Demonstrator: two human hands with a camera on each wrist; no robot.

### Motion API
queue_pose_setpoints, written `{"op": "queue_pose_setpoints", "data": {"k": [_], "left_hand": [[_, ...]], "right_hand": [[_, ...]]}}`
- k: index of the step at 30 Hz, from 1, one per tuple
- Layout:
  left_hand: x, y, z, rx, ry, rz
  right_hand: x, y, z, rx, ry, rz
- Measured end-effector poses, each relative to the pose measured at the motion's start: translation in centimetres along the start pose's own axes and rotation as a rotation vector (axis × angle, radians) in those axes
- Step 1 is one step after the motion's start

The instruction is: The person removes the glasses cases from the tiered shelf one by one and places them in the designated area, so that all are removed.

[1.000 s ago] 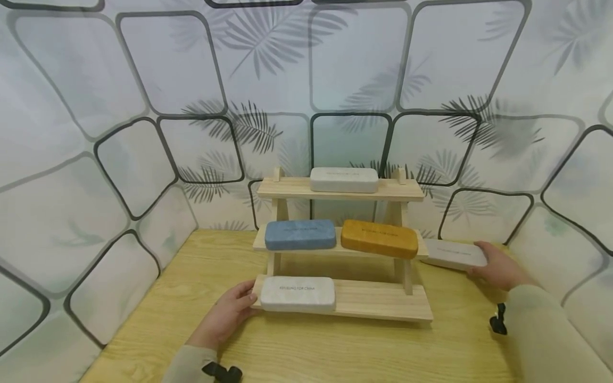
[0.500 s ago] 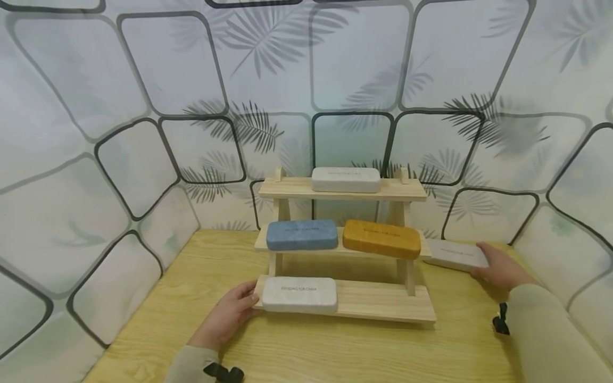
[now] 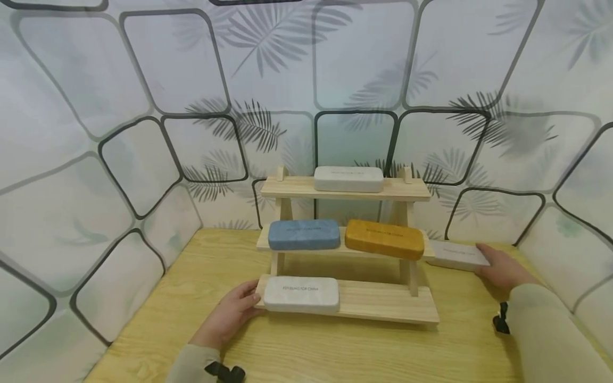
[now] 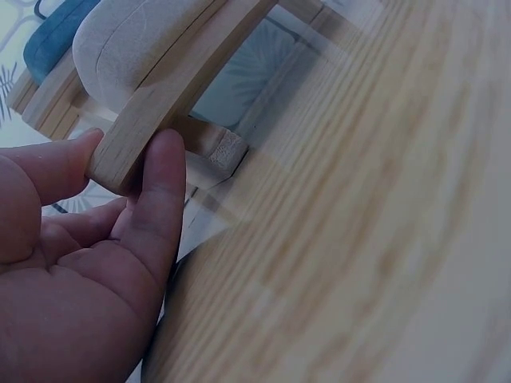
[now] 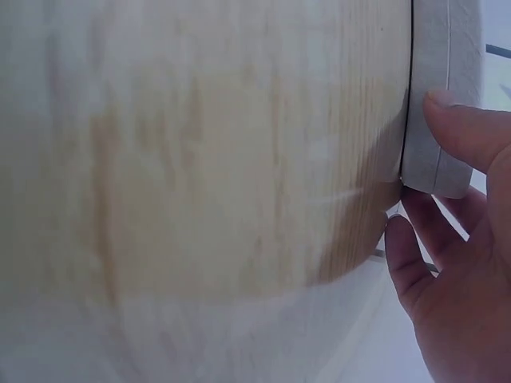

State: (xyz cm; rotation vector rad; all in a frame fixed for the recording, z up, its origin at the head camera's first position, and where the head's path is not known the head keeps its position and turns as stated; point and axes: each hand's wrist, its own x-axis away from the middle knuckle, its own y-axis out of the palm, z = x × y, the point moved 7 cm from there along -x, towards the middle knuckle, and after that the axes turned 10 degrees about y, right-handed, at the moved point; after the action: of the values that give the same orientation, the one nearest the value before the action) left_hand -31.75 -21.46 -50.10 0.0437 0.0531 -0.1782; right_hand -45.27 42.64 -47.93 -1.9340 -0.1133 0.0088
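A three-tier wooden display stand point(image 3: 383, 308) sits on the table. My left hand point(image 3: 234, 308) pinches the left end of its lowest shelf, thumb above and fingers beneath in the left wrist view. Beside that hand, a pale glasses case point(image 3: 300, 294) lies on the same shelf. My right hand point(image 3: 505, 268) holds a light grey glasses case point(image 3: 460, 255) by its right end, low at the table right of the stand. The stand's middle shelf hides this case's left end. In the right wrist view, the thumb point(image 5: 463, 128) lies on the grey case, with fingers partly hidden behind it.
A blue glasses case point(image 3: 304, 235) and a mustard one point(image 3: 384, 239) lie on the middle shelf, the mustard one slightly askew. Another pale case point(image 3: 348, 180) lies on the top shelf. Patterned cloth walls point(image 3: 359, 69) enclose the wooden table point(image 3: 335, 351).
The head view has shifted slightly, so the stand appears a little further right. Relative to the stand, my right hand and its case have edged slightly left. My left hand keeps its grip.
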Motion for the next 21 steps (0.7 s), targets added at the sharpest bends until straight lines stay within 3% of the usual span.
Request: {"op": "queue_pose_setpoints", "data": {"k": [13,21], "left_hand": [[0.1,0.3,0.5,0.029,0.03,-0.047],[0.1,0.2,0.3,0.026,0.02,-0.033]], "right_hand": [[0.6,-0.9,-2.0,0.008,0.052,-0.024],[0.1,-0.5,-1.4,0.008,0.071,-0.018]]}}
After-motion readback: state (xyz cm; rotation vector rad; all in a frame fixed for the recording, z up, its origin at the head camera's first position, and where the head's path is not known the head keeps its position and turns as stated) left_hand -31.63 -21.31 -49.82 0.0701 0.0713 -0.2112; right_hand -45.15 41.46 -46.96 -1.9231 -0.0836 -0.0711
